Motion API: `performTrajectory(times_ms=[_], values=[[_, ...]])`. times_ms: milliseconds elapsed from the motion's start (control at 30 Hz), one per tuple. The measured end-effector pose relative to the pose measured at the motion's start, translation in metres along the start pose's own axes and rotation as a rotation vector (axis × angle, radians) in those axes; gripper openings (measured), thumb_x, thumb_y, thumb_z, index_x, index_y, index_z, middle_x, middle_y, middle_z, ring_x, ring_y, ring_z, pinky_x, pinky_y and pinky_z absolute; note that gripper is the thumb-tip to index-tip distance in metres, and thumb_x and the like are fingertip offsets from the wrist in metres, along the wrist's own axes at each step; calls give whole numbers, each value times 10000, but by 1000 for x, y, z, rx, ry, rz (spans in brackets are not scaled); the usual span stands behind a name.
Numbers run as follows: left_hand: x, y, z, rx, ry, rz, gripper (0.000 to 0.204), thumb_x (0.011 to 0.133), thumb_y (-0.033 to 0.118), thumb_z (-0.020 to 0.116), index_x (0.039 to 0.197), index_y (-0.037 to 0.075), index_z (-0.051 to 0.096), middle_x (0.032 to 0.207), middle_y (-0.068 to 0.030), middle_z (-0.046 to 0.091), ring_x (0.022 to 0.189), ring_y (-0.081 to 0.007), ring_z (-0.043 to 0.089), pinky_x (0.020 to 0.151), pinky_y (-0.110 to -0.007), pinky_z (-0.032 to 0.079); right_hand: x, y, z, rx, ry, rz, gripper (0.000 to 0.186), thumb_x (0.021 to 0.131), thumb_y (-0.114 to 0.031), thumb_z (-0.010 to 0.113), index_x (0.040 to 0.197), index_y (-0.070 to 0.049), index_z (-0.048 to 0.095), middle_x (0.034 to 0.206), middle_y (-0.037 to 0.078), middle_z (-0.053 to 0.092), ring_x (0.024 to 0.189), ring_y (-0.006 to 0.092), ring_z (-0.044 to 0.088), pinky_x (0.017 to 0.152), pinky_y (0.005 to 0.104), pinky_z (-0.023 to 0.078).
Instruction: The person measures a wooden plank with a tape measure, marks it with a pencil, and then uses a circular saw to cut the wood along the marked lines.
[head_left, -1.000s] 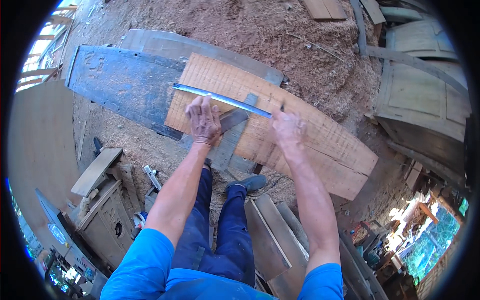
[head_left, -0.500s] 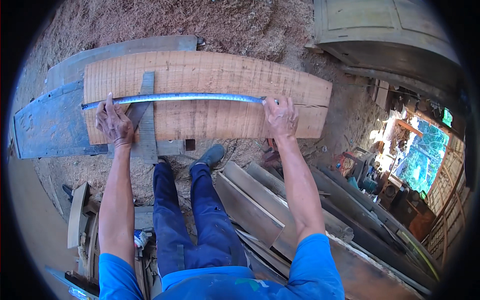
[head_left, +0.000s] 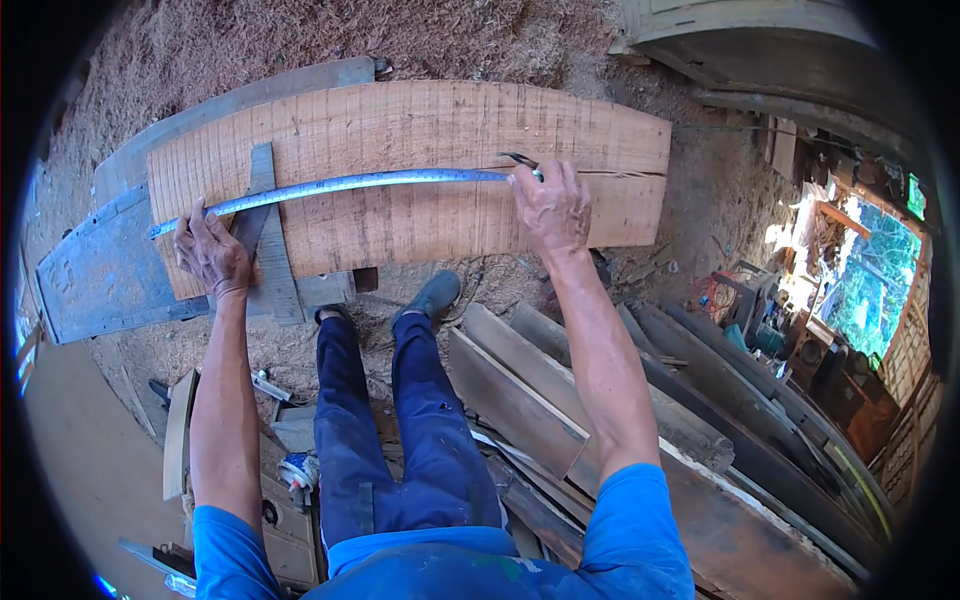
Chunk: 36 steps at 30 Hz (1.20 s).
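Observation:
A blue-white tape measure blade (head_left: pixel 370 181) stretches lengthwise over a broad, pale wooden plank (head_left: pixel 420 120). Close to the plank's left end, my left hand (head_left: pixel 215 255) has its fingers closed on the blade, whose tip reaches the plank edge. My right hand (head_left: pixel 555 210) grips the other end of the tape, fingers curled; the palm hides what else it holds. A thin dark curved piece (head_left: pixel 518 159) sticks out beside its fingertips. Beside my left hand, a wooden square (head_left: pixel 277 250) with crossed dark strips lies over the plank.
A worn grey-blue board (head_left: pixel 110 270) sits under the plank's left side. Several long boards (head_left: pixel 520 400) lean at my right, near my boots (head_left: pixel 435 295). Wood shavings (head_left: pixel 450 40) cover the ground. A wooden cabinet-like piece (head_left: pixel 750 75) stands at the far right.
The plank has shifted and tilted slightly in view. The tape now slopes down more toward my left hand. A dark curved piece now shows by my right fingertips.

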<state>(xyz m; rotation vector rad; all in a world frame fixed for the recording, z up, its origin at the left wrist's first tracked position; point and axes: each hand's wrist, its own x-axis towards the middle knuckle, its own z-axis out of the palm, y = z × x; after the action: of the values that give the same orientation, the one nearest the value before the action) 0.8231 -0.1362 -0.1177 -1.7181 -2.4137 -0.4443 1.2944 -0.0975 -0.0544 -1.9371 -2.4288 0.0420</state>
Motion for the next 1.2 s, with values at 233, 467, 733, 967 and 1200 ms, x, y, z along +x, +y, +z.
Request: performTrajectory(times_ms=[233, 467, 733, 967, 1200], values=[[2, 1, -5, 60, -27, -5, 318, 1031, 298, 488, 1301, 181, 609, 1284, -141, 505, 1255, -343, 476, 1039, -523, 326, -3, 7, -6, 11, 10, 30, 127, 853, -286, 711, 887, -166, 685, 870, 56, 579, 900, 275, 595, 686, 450, 477], [4, 0, -2, 41, 8, 13, 324, 1032, 310, 483, 1315, 188, 583, 1272, -133, 517, 1249, -333, 478, 1039, -515, 321, -8, 3, -3, 98, 23, -6, 117, 860, -285, 707, 890, -174, 689, 874, 56, 577, 921, 278, 589, 703, 454, 470], [-1, -9, 0, 69, 31, -3, 311, 1030, 326, 489, 1295, 202, 594, 1280, -129, 517, 1242, -322, 484, 1040, -509, 316, -7, -8, -5, 63, -22, 5, 128, 861, -288, 708, 891, -165, 694, 882, 55, 591, 926, 273, 594, 705, 462, 476], [0, 9, 1, 34, 35, 11, 300, 1027, 339, 495, 1264, 203, 620, 1278, -106, 521, 1242, -304, 486, 1041, -507, 314, -9, 3, -11, 39, -41, 29, 133, 861, -293, 709, 894, -165, 699, 872, 59, 592, 919, 273, 597, 702, 461, 482], [-14, -48, 10, 303, 14, 228, 345, 964, 244, 513, 1236, 53, 609, 1288, -174, 590, 1205, -339, 532, 1061, -516, 364, 14, -18, 6, 145, -23, -61, 120, 838, -188, 714, 918, -99, 721, 898, 119, 633, 883, 338, 593, 756, 463, 486]])
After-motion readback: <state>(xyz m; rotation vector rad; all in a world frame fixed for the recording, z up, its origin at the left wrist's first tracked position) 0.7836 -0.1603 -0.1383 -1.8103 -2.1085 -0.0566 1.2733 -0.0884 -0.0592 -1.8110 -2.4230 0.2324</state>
